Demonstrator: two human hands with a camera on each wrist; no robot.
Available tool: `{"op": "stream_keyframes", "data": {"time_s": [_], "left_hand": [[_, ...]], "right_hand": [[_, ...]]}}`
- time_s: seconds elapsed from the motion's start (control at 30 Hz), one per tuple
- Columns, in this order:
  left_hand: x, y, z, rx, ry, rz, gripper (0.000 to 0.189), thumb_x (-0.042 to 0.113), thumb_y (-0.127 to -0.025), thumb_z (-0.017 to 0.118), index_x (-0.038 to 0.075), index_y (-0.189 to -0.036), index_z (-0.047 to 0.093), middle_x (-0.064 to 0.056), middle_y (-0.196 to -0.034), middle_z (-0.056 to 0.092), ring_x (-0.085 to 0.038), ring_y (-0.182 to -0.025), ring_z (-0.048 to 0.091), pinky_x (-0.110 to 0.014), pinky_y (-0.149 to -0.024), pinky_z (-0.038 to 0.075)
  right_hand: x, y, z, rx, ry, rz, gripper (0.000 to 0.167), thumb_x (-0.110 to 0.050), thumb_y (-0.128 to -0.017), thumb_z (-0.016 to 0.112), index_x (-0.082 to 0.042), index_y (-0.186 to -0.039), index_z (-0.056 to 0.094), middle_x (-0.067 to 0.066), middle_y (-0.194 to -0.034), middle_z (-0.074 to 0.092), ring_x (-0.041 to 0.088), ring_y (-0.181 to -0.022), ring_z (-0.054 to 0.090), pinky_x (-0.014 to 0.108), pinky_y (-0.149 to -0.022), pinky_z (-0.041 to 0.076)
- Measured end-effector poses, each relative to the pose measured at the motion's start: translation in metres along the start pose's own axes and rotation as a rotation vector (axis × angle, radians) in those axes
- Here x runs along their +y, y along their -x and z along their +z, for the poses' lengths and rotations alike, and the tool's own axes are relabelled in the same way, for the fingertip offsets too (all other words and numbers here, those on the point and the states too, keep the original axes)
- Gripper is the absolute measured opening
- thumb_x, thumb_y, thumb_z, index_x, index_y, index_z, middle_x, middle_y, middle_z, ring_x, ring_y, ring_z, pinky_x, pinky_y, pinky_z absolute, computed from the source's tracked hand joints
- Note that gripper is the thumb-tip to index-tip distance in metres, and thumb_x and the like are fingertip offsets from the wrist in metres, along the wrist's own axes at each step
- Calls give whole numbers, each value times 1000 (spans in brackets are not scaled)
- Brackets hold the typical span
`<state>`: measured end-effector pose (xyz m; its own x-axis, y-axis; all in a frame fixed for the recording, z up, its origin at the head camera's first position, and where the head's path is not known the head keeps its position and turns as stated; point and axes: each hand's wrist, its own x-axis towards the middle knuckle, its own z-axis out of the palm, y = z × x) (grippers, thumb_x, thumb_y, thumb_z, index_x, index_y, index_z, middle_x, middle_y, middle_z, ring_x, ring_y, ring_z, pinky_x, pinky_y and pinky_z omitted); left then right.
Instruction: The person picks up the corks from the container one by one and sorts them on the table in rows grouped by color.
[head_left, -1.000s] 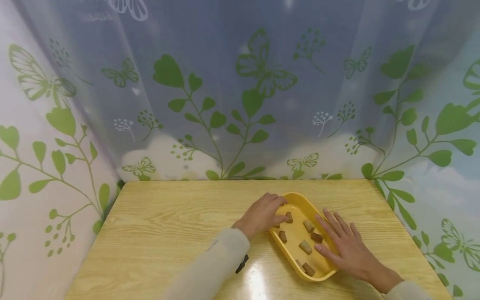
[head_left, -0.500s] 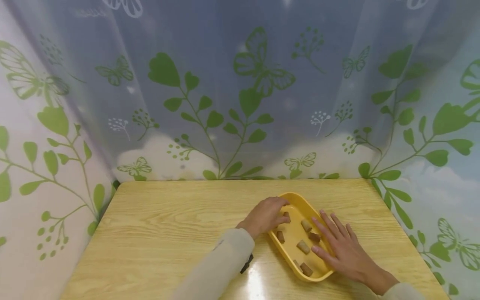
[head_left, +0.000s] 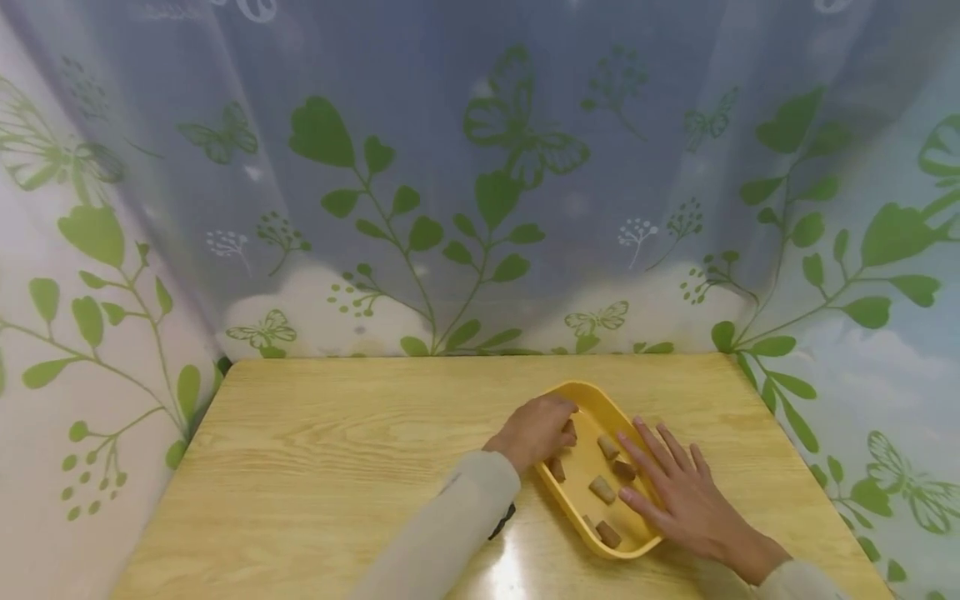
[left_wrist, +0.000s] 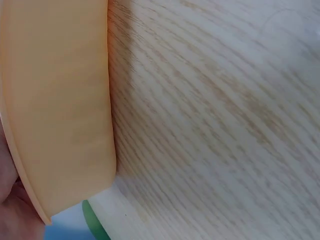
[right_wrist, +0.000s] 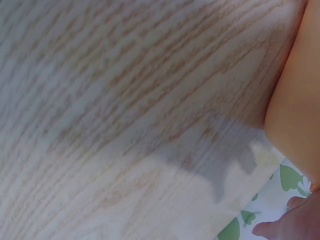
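Note:
A yellow oblong tray (head_left: 581, 523) with rounded ends stands on the table and holds several short, chunky brown and tan pieces. Reaching over its left rim, my left hand (head_left: 534, 429) has its thumb and curled fingers around a brown piece (head_left: 570, 428), which they partly cover. Just below lies another brown piece (head_left: 557, 469). My right hand (head_left: 686, 496) lies across the right rim with fingers spread, thumb over the inside near a tan piece (head_left: 602, 489). The tray wall (left_wrist: 60, 110) hides most of the left hand in the left wrist view.
The wood-grain table (head_left: 337, 450) runs back to a curtain (head_left: 420, 208) printed with green leaves and butterflies, which also closes off both sides. A dark piece (head_left: 502, 522) hangs at the left sleeve cuff.
My left hand has moved slightly right and its fingers have closed in around the brown piece. The right hand keeps its place on the rim. The whole head view has shifted slightly.

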<state>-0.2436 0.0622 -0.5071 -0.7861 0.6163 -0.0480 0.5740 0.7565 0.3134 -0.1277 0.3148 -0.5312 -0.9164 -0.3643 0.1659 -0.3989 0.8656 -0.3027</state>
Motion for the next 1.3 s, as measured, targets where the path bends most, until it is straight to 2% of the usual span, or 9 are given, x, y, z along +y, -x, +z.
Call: {"op": "stream_keyframes", "data": {"time_s": [0.17, 0.33, 0.4, 0.6, 0.7, 0.9, 1.03, 1.3], "left_hand": [[1, -4, -2, -4, -26, -6, 43, 29, -105, 76, 15, -145, 68, 2, -135, 75, -15, -129, 70, -26, -108, 57], [2, -7, -1, 0, -13, -18, 20, 23, -106, 76, 15, -124, 74, 5, -111, 79, -12, -111, 75, -24, -96, 61], [2, -8, 0, 8, -16, -27, 14, 22, -106, 75, 15, -118, 75, 6, -107, 79, -12, -106, 75, -24, -93, 62], [5, -10, 3, 22, -27, -42, 23, 23, -107, 73, 14, -129, 76, 1, -125, 80, -15, -114, 76, -25, -97, 62], [4, -11, 5, 22, -6, -40, 26, 25, -108, 72, 14, -132, 75, 1, -128, 79, -15, -118, 75, -25, -101, 61], [0, -8, 3, 24, 147, -41, 32, 30, -109, 70, 17, -139, 71, 8, -124, 78, -14, -121, 72, -30, -108, 58], [-4, -2, 0, 38, 256, -27, 37, 31, -108, 71, 17, -142, 70, 12, -126, 76, -13, -129, 69, -33, -115, 55], [-12, 14, -20, 97, 332, 43, 38, 28, -104, 76, 14, -139, 71, 6, -130, 76, -18, -129, 70, -32, -109, 58]], "right_hand": [[-1, -2, -1, -13, -18, 3, 75, -44, -107, 66, -27, -172, 35, 10, -183, 17, 60, -159, 24, 94, -110, 20], [0, -3, 1, -13, -23, 10, 75, -44, -107, 66, -27, -172, 34, 7, -184, 15, 60, -159, 23, 94, -110, 20], [0, -3, 1, -12, -20, 11, 74, -44, -107, 66, -27, -172, 34, 6, -184, 15, 59, -160, 23, 94, -110, 20], [0, -3, 2, -11, -22, 11, 75, -43, -107, 66, -27, -172, 34, 7, -184, 16, 60, -159, 23, 95, -110, 20], [0, -2, 2, -16, -27, 10, 75, -43, -107, 66, -28, -173, 34, 7, -184, 15, 61, -159, 23, 95, -109, 19], [1, -1, 2, -28, -32, 17, 74, -43, -108, 65, -29, -173, 33, 5, -185, 13, 60, -160, 22, 95, -110, 18], [1, -1, 2, -29, -28, 20, 73, -44, -108, 64, -31, -173, 33, 5, -185, 13, 59, -160, 22, 95, -110, 18], [1, -1, 3, -27, -10, 11, 72, -43, -108, 64, -29, -172, 36, 11, -184, 16, 61, -159, 23, 96, -109, 19]]}}
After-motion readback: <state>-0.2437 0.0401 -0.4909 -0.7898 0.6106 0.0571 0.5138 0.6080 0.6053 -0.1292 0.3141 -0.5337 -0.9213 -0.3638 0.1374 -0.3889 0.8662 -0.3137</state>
